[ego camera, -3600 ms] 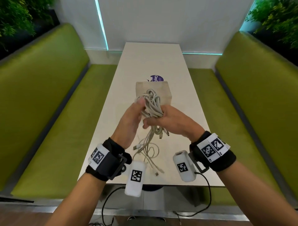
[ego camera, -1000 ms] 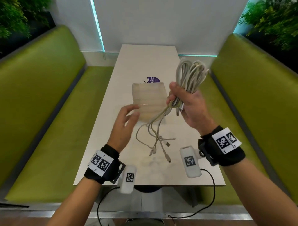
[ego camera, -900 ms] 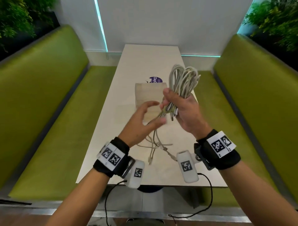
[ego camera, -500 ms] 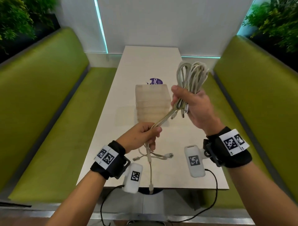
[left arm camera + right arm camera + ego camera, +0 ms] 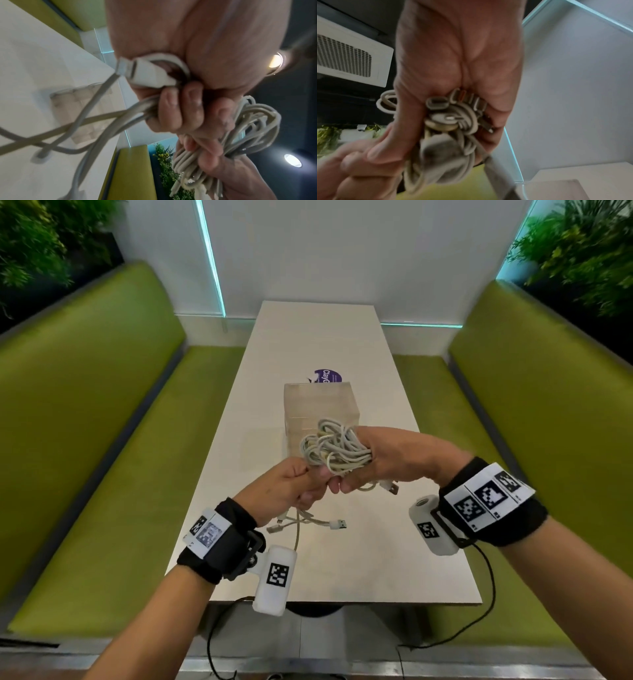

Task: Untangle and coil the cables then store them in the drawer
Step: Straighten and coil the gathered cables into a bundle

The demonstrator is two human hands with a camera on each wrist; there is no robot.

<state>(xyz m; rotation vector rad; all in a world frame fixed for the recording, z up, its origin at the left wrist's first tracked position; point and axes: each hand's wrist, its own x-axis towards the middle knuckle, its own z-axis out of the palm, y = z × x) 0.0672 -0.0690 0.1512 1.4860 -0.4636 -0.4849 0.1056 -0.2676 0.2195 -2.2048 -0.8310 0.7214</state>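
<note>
A bundle of off-white cables (image 5: 334, 450) is held above the white table (image 5: 370, 556). My right hand (image 5: 383, 463) grips the looped part, its fingers curled round the coil (image 5: 453, 121). Beside it, touching, my left hand (image 5: 291, 491) grips the loose tails (image 5: 120, 116), which hang below it with their plugs (image 5: 337, 523) just over the table. A white USB plug (image 5: 145, 73) sticks out of my left fist. The translucent drawer box (image 5: 320, 409) stands on the table right behind the bundle, its drawers closed.
Green bench seats (image 5: 102, 440) run along both sides of the table. A purple sticker (image 5: 327, 375) lies behind the box. Plants (image 5: 582, 244) stand in the far corners. Black wires from the wrist cameras hang off the near table edge (image 5: 342, 602).
My right hand has come down and turned over, bringing the coil from upright to level in front of the box. My left hand moved up along the tails until it touches the right hand.
</note>
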